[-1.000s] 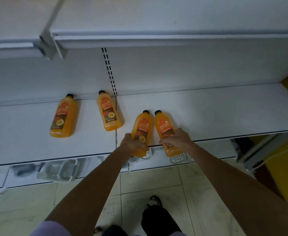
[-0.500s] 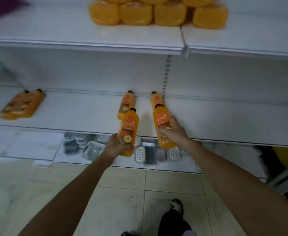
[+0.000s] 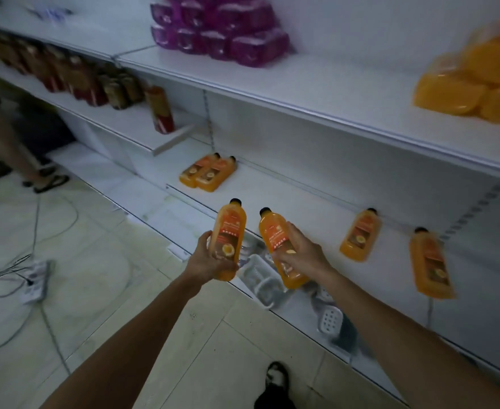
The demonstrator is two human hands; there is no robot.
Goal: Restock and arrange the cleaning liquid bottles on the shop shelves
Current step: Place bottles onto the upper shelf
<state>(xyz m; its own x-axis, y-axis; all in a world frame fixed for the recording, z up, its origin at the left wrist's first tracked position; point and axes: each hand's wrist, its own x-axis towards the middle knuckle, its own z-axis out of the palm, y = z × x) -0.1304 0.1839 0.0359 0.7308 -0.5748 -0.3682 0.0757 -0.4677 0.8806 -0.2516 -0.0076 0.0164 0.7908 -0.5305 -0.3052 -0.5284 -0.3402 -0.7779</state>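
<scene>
Aloft, left hand (image 3: 210, 261) gripping first bottle (image 3: 229, 230), right hand (image 3: 303, 255) second bottle (image 3: 273, 233)

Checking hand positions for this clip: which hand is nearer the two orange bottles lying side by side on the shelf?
Left. The left hand is in front of the pair; the right hand is farther right.

orange bottles (image 3: 361, 236): 6 were in view; 2 held, 4 lying down.
left hand (image 3: 210, 261) + right hand (image 3: 304, 252): 2, each held 1 btl.
purple packs (image 3: 222, 31): stack was too blurred to count.
orange packs (image 3: 473, 81): same, no count.
power strip (image 3: 37, 278): 1 seen.
</scene>
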